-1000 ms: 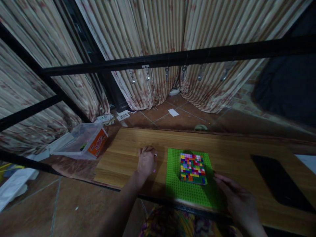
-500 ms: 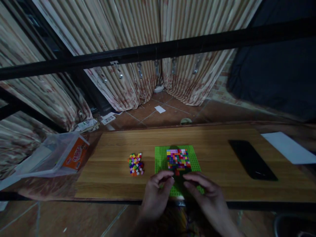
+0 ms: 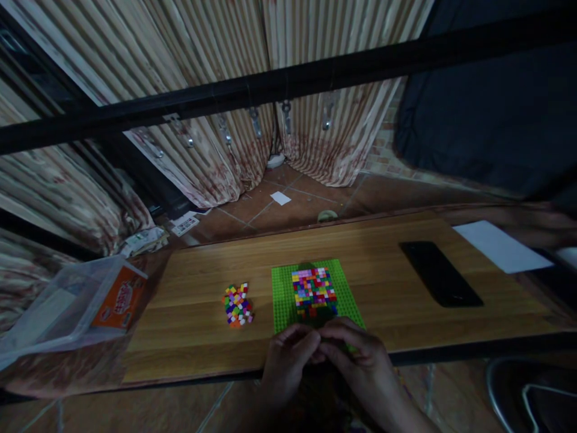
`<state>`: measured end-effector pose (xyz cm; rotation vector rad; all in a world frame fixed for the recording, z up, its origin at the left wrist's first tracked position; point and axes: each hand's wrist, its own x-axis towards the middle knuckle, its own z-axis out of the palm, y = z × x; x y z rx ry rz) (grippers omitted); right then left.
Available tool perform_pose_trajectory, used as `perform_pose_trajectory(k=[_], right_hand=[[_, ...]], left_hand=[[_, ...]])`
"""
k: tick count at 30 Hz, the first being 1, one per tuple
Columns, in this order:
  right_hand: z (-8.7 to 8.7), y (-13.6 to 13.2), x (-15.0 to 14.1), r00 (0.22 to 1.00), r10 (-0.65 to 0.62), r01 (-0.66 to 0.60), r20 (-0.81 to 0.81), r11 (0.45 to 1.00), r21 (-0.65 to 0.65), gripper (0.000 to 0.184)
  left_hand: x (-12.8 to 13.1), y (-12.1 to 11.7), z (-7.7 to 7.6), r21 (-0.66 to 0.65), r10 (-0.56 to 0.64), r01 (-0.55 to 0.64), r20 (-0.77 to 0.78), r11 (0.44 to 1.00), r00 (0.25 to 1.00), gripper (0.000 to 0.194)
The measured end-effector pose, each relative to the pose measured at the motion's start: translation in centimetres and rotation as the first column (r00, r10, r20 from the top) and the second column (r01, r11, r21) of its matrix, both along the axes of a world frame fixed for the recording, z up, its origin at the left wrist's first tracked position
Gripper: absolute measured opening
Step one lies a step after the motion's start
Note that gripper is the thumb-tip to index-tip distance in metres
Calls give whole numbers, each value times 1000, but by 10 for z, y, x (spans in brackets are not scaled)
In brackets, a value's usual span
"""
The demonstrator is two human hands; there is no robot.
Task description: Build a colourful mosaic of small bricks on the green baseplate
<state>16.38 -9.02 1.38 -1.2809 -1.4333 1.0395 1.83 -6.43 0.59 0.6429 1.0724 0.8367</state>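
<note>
Over the near edge of a green studded baseplate (image 3: 282, 300), my left hand (image 3: 291, 355) and my right hand (image 3: 356, 355) meet fingertip to fingertip. Both are closed in a pinch; whatever lies between the fingers is too small or hidden to make out. On the baseplate, a block of small multicoloured bricks (image 3: 314, 290) is pressed together in rows, its near side in the shadow of my hands. Left of the plate, a loose pile of small coloured bricks (image 3: 238, 305) lies on the wooden table (image 3: 193, 288).
A black phone-like slab (image 3: 440, 273) lies to the right on the table, with a white sheet (image 3: 500, 245) beyond it. At the left stands a clear plastic box (image 3: 63, 307) with an orange label. A dark bar (image 3: 243, 87) crosses in front of the curtains.
My hands have come together; before, they were apart above the baseplate, and now their fingertips touch nearer the table's front edge. The camera view has shifted and tilted slightly.
</note>
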Motion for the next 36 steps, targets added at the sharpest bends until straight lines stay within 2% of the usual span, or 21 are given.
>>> perform_pose_trajectory(k=[5, 9, 13, 16, 20, 25, 32, 36], right_hand=[[1, -1, 1, 999, -29, 29, 26, 999, -19, 16], [-1, 5, 8, 994, -97, 97, 44, 995, -18, 19], [-12, 25, 21, 950, -312, 312, 7, 950, -22, 21], [-23, 46, 30, 902, -425, 422, -71, 905, -53, 26], [-36, 66, 33, 900, -423, 414, -110, 905, -95, 28], [-43, 74, 30, 907, -405, 396, -118, 913, -97, 29], [-35, 76, 26, 867, -459, 432, -193, 886, -169, 25], [-28, 80, 27, 835, -494, 435, -241, 862, -260, 26]], left_hand=[[5, 0, -1, 25, -8, 8, -26, 1000, 1000, 37], [8, 1, 7, 85, -15, 22, -81, 996, 997, 40], [3, 6, 13, 187, 103, -59, -236, 981, 966, 39], [-3, 12, 6, 293, 228, -138, -298, 946, 927, 36], [-8, 19, -11, 376, 306, -163, -360, 912, 882, 35], [-10, 21, -24, 413, 295, -102, -435, 905, 851, 37], [-4, 17, -28, 504, 315, -61, -439, 862, 841, 28], [-3, 16, -31, 505, 309, -38, -464, 862, 830, 25]])
